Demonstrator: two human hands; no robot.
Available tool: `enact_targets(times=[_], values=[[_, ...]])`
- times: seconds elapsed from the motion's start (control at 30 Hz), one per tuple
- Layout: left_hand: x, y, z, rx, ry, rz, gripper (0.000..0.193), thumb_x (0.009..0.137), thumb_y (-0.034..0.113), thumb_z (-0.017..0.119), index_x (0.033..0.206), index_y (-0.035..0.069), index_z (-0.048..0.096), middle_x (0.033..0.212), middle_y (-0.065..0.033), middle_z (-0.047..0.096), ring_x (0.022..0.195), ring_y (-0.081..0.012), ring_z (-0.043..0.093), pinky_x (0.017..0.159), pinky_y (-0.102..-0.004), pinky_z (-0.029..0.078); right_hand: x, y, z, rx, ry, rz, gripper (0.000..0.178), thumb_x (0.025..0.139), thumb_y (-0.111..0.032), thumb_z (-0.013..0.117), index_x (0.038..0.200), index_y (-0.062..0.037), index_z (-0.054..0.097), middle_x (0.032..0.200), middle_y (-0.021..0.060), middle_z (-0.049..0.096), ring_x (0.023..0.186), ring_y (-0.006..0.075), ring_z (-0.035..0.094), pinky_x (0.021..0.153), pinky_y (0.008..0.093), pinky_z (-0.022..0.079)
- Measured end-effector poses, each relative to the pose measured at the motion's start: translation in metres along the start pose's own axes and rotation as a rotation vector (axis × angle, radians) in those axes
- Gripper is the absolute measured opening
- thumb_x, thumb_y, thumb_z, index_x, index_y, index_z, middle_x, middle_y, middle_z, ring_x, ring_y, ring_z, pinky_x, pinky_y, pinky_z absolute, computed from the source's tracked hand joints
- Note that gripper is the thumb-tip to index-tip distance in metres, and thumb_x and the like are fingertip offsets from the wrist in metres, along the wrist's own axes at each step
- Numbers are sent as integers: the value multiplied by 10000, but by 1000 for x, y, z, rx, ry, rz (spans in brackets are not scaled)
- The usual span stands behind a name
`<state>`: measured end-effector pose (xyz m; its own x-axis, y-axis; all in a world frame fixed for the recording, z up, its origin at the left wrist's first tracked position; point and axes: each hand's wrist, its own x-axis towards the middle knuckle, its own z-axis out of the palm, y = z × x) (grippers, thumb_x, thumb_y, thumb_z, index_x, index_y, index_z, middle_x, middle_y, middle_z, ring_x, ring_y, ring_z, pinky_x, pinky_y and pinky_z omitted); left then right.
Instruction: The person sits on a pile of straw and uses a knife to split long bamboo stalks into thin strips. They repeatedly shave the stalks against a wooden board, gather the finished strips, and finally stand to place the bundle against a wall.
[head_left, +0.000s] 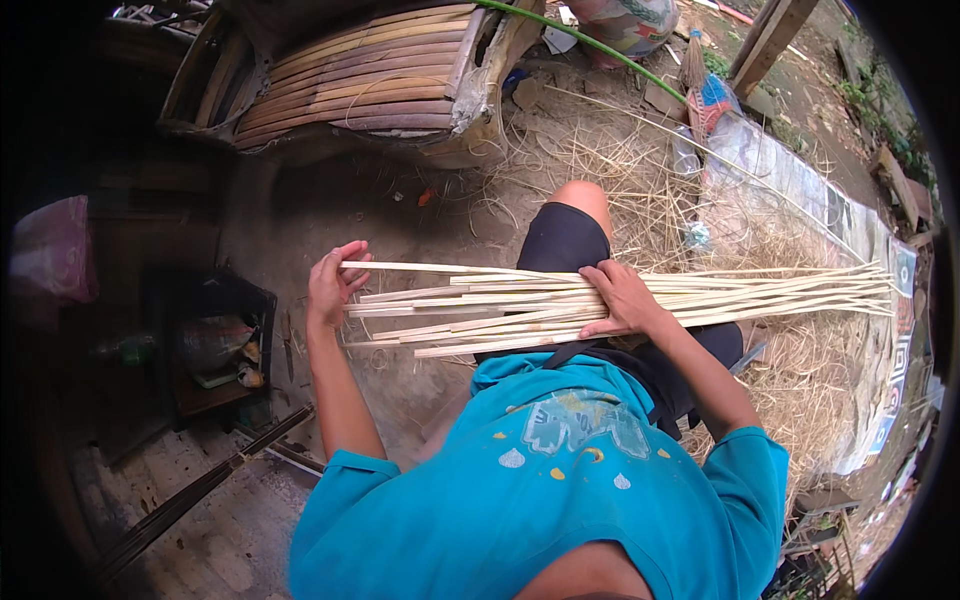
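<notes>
A bundle of long, pale split bamboo strips (530, 308) lies across my lap, its left ends uneven and its right ends fanned slightly apart. My right hand (622, 300) rests over the middle of the bundle, thumb on the near side and fingers on the far side, gripping it. At the left, my left hand (337, 284) has its fingers bent round the end of a single bamboo strip (420, 267), which sticks out farther than most along the far edge. Part of the left fingers' contact is hard to make out.
Thin shavings (640, 180) are scattered over the ground and a printed sheet (850, 400) to the right. A slatted bamboo bench (360, 75) stands ahead. A dark-framed stand (215, 345) is at the left. Beyond are a broom (694, 65), a green stalk (600, 45) and a stuffed sack (625, 25).
</notes>
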<state>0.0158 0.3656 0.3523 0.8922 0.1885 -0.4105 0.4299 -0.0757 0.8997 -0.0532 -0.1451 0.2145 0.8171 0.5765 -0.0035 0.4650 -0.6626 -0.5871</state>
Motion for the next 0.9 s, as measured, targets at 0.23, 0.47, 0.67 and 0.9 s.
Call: enact_targets(times=[0.23, 0.47, 0.67, 0.9], values=[[-41, 48, 46, 1519, 829, 377, 588, 1025, 333, 505, 1487, -23, 437, 1526, -298, 404, 1433, -457, 356, 1152, -512, 327, -2, -10, 27, 10, 352, 51, 719, 858, -691, 614, 1280, -109, 594, 1085, 138, 572, 1059, 313, 566, 916, 423, 416], [-35, 10, 281, 1079, -392, 805, 669, 979, 409, 626, 1424, -69, 481, 1400, -319, 523, 1318, -462, 482, 1140, -478, 351, -31, -9, 30, 151, 831, 368, 569, 905, -529, 677, 1290, -115, 609, 1185, 146, 573, 1139, 330, 566, 1015, 456, 418], [-86, -107, 384, 1453, -864, 1119, 1304, 616, 758, 796, 1494, -88, 333, 1010, -268, 569, 944, -439, 543, 931, -502, 434, -151, 70, 28, 72, 1295, 1169, 745, 899, -375, 718, 1455, 13, 410, 1247, 278, 513, 1193, 426, 505, 1065, 486, 391], [-88, -115, 391, 1634, -908, 903, 1102, 656, 488, 854, 1493, -9, 337, 1051, -239, 592, 941, -412, 621, 826, -494, 508, -251, 178, 18, 892, 1652, 1618, 990, 866, -531, 730, 1534, 32, 264, 1483, 308, 433, 1382, 402, 440, 1148, 473, 356]])
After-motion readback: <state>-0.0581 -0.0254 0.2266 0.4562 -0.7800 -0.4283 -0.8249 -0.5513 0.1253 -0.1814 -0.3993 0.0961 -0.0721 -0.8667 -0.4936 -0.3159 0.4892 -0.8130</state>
